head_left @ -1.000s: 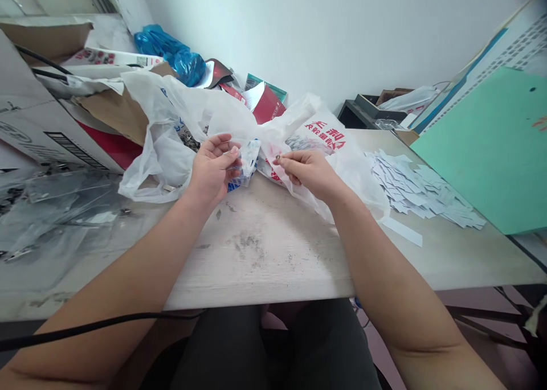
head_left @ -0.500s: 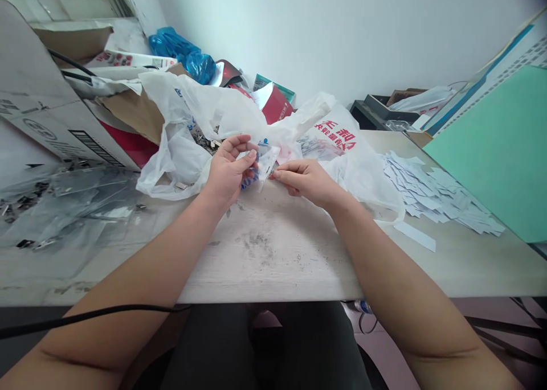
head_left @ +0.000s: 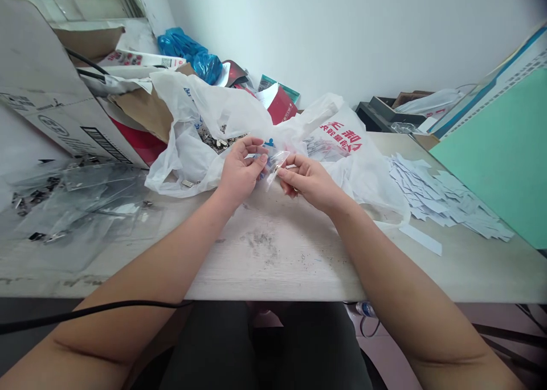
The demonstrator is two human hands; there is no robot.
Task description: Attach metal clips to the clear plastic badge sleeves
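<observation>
My left hand (head_left: 240, 172) is closed on a small clear plastic pouch (head_left: 273, 163) with blue print, held just above the table. My right hand (head_left: 308, 180) pinches the pouch's right edge, with a small metal clip between its fingertips; the clip is hard to make out. Both hands meet in front of a white plastic bag (head_left: 200, 122) that holds several metal clips. A second white bag with red lettering (head_left: 342, 139) lies just behind my right hand.
A heap of small white paper slips (head_left: 444, 199) lies on the right of the pale table (head_left: 265, 259). Clear sleeves with clips (head_left: 81, 202) are spread on the left. Cardboard boxes (head_left: 51, 99) stand at back left, a green board (head_left: 499, 151) at right.
My right hand moved left from the red-lettered bag to the pouch and now pinches its edge. My left hand turned the pouch slightly. The view shifted a little.
</observation>
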